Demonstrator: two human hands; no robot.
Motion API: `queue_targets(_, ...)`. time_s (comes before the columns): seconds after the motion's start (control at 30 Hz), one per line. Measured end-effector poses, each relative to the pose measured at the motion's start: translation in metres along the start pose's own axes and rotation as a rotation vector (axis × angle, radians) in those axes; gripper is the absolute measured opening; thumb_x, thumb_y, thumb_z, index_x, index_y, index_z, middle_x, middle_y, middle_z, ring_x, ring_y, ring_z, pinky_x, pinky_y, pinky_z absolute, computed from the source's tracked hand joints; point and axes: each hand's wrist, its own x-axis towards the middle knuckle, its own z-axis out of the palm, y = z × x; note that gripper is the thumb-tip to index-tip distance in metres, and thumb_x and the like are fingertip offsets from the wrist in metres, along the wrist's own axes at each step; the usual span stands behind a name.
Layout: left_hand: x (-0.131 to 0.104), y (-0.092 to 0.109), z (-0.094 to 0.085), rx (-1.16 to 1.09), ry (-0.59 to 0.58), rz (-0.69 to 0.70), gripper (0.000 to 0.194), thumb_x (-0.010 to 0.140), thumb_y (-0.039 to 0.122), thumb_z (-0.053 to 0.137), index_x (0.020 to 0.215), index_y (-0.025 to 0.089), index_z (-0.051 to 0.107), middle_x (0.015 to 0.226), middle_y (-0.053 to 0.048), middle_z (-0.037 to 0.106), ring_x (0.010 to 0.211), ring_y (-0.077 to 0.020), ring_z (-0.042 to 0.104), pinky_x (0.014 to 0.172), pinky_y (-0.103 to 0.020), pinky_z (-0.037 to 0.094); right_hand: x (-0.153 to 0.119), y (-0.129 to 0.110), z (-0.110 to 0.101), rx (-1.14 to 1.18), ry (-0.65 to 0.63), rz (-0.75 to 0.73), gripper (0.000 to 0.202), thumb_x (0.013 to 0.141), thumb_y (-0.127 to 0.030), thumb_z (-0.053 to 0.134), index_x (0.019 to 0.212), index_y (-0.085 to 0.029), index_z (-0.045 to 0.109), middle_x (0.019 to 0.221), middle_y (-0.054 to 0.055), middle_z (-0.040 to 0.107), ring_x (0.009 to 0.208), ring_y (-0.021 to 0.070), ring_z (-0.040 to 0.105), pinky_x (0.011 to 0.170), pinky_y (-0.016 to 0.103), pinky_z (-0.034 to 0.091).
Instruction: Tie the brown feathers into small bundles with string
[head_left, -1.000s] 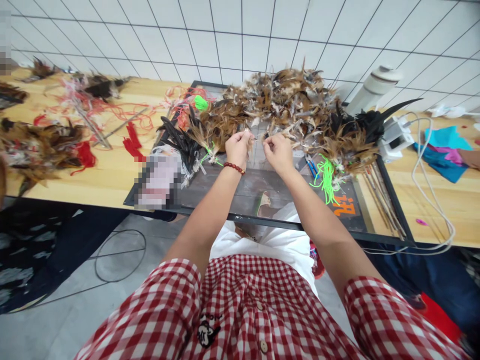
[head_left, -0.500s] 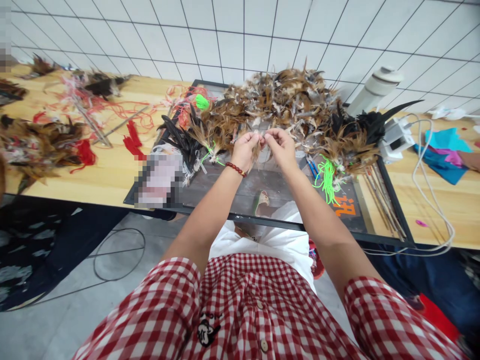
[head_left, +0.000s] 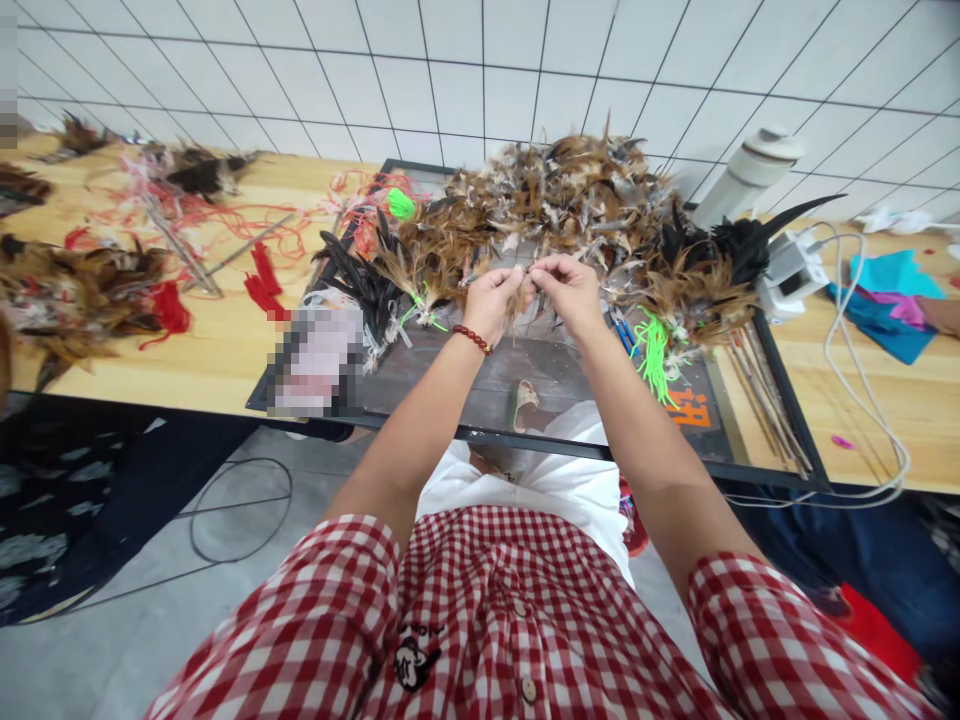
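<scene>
Just in front of a big heap of brown feathers (head_left: 570,190), my two hands meet fingertip to fingertip. My left hand (head_left: 493,300), with a red bead bracelet (head_left: 472,338) at its wrist, is closed on a small bunch of brown feathers (head_left: 516,310) that hangs below its fingers. My right hand (head_left: 571,292) is pinched close against the top of that bunch; what lies between its fingertips is too small to make out. Black feathers (head_left: 356,270) lie left of my hands. To the right are bright green cords (head_left: 655,355) and blue-handled pliers (head_left: 624,333).
A dark-framed tray (head_left: 480,405) sits on the wooden table (head_left: 225,355). Thin sticks (head_left: 772,400) line its right side. A pale bottle (head_left: 750,175), a white charger (head_left: 791,275) and its cable stand at right. Red tassels (head_left: 264,285) and more feathers (head_left: 82,285) lie left.
My right hand has shifted slightly and its fingers have tilted toward the left hand. My left hand stays closed on the feathers in nearly the same place.
</scene>
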Motion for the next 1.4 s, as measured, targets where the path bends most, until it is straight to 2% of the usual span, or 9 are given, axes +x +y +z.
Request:
queue_targets(0.27,-0.005,0.002,0.001,0.012,-0.093,0.01,0.028,0.084,0.025,0.082,0.067,0.014,0.062,0.054,0.004,0.059,0.046,-0.0033,0.051,0.051,-0.017,0.041,0.003,0.007,-0.003,-0.052,0.035,-0.032,0.032,0.076,-0.053,0.083,0.087,-0.023,0.08,0.087,0.002,0.075,0.085,0.0169,0.067,0.085,0.036,0.057)
queue_targets(0.43,-0.004,0.002,-0.002,0.012,-0.184,-0.005,0.028,0.086,0.021,0.079,0.064,0.013,0.064,0.051,0.004,0.056,0.044,-0.004,0.049,0.05,-0.018,0.039,0.001,-0.004,-0.01,0.13,-0.13,0.13,0.054,0.072,-0.069,0.082,0.101,-0.024,0.08,0.075,-0.001,0.07,0.067,0.0124,0.059,0.067,0.029,0.053)
queue_targets(0.57,-0.005,0.003,-0.003,0.03,-0.258,-0.026,0.032,0.084,0.021,0.08,0.06,0.013,0.06,0.05,0.003,0.056,0.044,-0.0044,0.049,0.049,-0.019,0.039,-0.005,-0.019,-0.007,0.223,-0.234,0.199,0.056,0.064,-0.072,0.085,0.083,-0.02,0.078,0.062,-0.002,0.064,0.059,0.0113,0.056,0.06,0.027,0.049)
queue_targets(0.73,-0.006,0.002,-0.001,0.042,-0.29,0.002,0.028,0.079,0.022,0.085,0.063,0.013,0.064,0.056,0.001,0.063,0.047,-0.0053,0.054,0.053,-0.019,0.044,-0.004,-0.022,0.001,0.194,-0.114,0.167,0.051,0.063,-0.068,0.087,0.07,-0.02,0.072,0.061,-0.003,0.062,0.058,0.0113,0.054,0.062,0.029,0.049)
queue_targets(0.87,-0.003,0.0,-0.001,0.083,-0.178,0.081,0.031,0.08,0.022,0.084,0.059,0.014,0.064,0.05,0.003,0.06,0.044,-0.0047,0.05,0.051,-0.019,0.042,0.001,-0.012,-0.005,-0.013,-0.065,0.147,0.035,0.083,-0.055,0.074,0.082,-0.02,0.075,0.069,-0.001,0.064,0.064,0.0131,0.054,0.069,0.03,0.05)
queue_targets(0.97,0.003,0.0,-0.004,0.051,-0.01,0.09,0.023,0.084,0.015,0.076,0.063,0.015,0.067,0.049,0.004,0.06,0.043,-0.0055,0.05,0.049,-0.019,0.041,0.002,-0.01,-0.017,-0.406,-0.114,0.075,0.019,0.088,-0.031,0.065,0.094,-0.019,0.078,0.085,0.005,0.069,0.081,0.019,0.061,0.082,0.036,0.051)
queue_targets(1.13,0.008,0.001,-0.007,0.008,0.106,0.089,0.019,0.08,0.016,0.078,0.065,0.015,0.067,0.05,0.004,0.06,0.043,-0.0058,0.051,0.048,-0.019,0.042,-0.007,-0.015,-0.027,-0.984,-0.357,-0.018,0.039,0.083,-0.011,0.053,0.109,-0.02,0.081,0.116,0.013,0.07,0.108,0.0288,0.061,0.095,0.042,0.048)
queue_targets(1.27,0.01,0.0,-0.009,-0.036,0.117,0.055,0.018,0.082,0.016,0.076,0.067,0.016,0.066,0.052,0.005,0.06,0.043,-0.0054,0.051,0.048,-0.019,0.043,-0.012,-0.009,-0.022,-1.093,-0.423,-0.044,0.028,0.084,-0.014,0.057,0.097,-0.022,0.081,0.104,0.013,0.072,0.1,0.03,0.06,0.09,0.043,0.047)
queue_targets(1.4,0.012,0.0,-0.01,-0.058,0.157,-0.031,0.019,0.087,0.016,0.071,0.069,0.016,0.065,0.052,0.005,0.058,0.042,-0.005,0.05,0.047,-0.019,0.04,-0.008,-0.007,-0.02,-0.933,-0.288,-0.141,0.027,0.088,-0.014,0.051,0.09,-0.022,0.077,0.097,0.011,0.072,0.095,0.0268,0.062,0.086,0.04,0.049)
